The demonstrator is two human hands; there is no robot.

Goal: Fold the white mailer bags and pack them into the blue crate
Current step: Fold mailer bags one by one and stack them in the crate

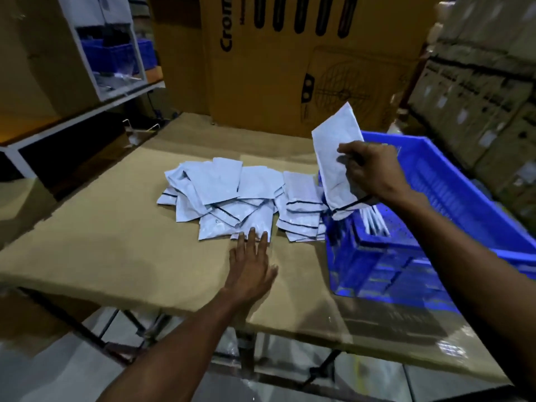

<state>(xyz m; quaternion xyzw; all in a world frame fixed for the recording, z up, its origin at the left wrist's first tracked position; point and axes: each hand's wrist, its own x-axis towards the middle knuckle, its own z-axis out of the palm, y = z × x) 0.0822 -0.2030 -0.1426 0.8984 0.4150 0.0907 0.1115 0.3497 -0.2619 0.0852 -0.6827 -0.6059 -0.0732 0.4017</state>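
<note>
Right hand [369, 172] gripped one white mailer bag [336, 161] with fingers and thumb curled round its edge, bag held upright and tilted above the near-left corner of the blue crate [452, 181], its lower end with the dark stripe hanging over the crate rim. Left hand [251, 262] lay flat on the cardboard-covered table [116, 245], fingers straight and spread, holding nothing; fingertips [251, 232] touched the near edge of the loose pile of white mailers [226, 195]. A second smaller stack [301, 210] sat between that pile and the crate, touching the crate's left wall. Some folded bags [375, 220] stood on edge inside the crate at its near-left end. Crate rested on the table's right side. Large brown carton [290, 68] stood behind the table; shelf with blue bins [116, 56] at far left.
</note>
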